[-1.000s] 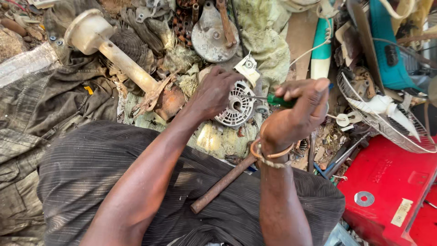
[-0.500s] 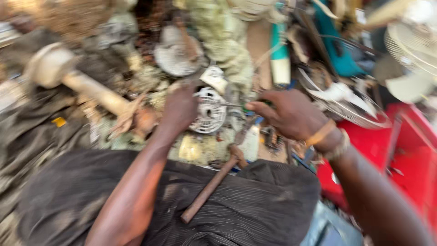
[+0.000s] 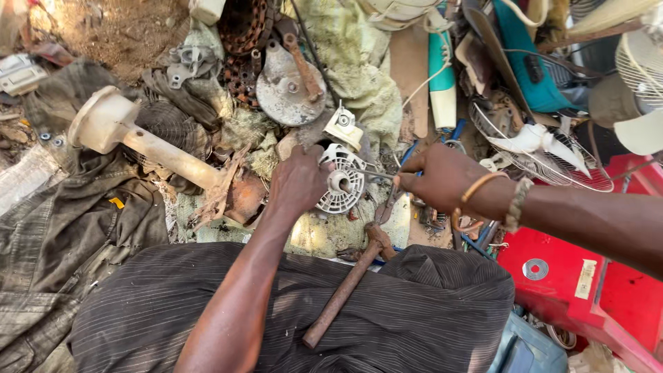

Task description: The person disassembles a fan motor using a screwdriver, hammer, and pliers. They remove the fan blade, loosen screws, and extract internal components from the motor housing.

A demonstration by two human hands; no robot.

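Mostly the ground is buried: dusty earth shows only at the far left, and elsewhere rags, rusty chain, fan cages and a red case (image 3: 587,290) at the near right cover it. Striped dark cloth (image 3: 414,311) fills the near edge and carries a rusty hammer (image 3: 349,287). A cream fan stand (image 3: 138,141) lies at the left. At the centre sits the white slotted motor housing (image 3: 343,183); the left hand (image 3: 298,183) closes around its left rim and hides that side. The right hand (image 3: 442,178) pinches a thin metal tool (image 3: 373,175) against the hub, its handle hidden inside the closed grip.
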